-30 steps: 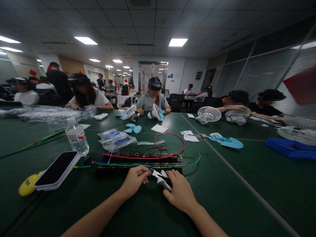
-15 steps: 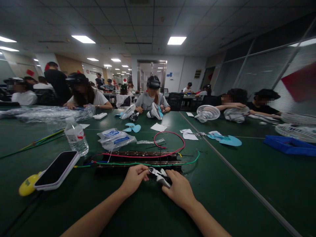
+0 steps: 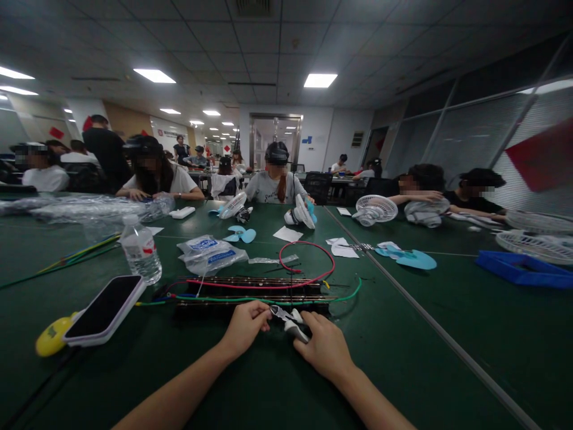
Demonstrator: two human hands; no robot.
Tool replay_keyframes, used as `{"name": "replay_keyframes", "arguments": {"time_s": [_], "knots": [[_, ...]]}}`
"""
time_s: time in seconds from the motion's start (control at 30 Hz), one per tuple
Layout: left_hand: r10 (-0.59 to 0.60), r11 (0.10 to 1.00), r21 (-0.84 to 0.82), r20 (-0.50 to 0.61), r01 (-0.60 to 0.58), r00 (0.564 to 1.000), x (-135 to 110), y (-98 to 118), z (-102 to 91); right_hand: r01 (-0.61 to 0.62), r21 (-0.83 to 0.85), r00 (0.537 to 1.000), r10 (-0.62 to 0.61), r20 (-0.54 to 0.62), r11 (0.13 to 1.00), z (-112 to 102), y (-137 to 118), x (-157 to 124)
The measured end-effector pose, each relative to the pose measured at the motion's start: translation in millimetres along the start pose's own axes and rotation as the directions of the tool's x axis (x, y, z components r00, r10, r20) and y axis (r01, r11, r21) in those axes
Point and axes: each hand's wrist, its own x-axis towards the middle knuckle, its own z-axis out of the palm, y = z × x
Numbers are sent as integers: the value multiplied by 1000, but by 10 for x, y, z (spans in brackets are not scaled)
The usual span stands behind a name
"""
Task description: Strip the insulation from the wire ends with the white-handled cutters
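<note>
My right hand is wrapped around the white-and-black handles of a pair of pliers, jaws toward the left. Close to the jaw tips, the fingers of my left hand are pinched together; whatever lies between them is too small to make out. Just beyond both hands lie two long black strips with metal rows along their tops. A green wire runs along the nearer strip, and a red wire along the farther one, curling into a loop behind it.
On the left are a water bottle, a phone and a yellow object. Plastic bags, blue fan blades and a blue tray lie farther off. A co-worker sits opposite, by a white fan.
Both my hands and the pliers stay nearly in place. Across the table, the co-worker's white fan has moved right and turned. The view has shifted slightly.
</note>
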Motion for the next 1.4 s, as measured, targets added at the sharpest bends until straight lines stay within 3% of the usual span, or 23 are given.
{"name": "replay_keyframes", "arguments": {"time_s": [0.5, 0.93, 1.4], "knots": [[4, 999, -49, 70, -1, 998, 15, -42, 7, 79, -32, 996, -80, -50, 996, 34, 43, 3], [8, 999, -41, 26, -7, 1000, 37, -88, -15, -10, 38, 999, 11, -41, 999, 32, 38, 24], [9, 995, -104, 15, -8, 1000, 29, -42, 3, 54, -14, 997, -55, -61, 998, 11, 20, -8]]}}
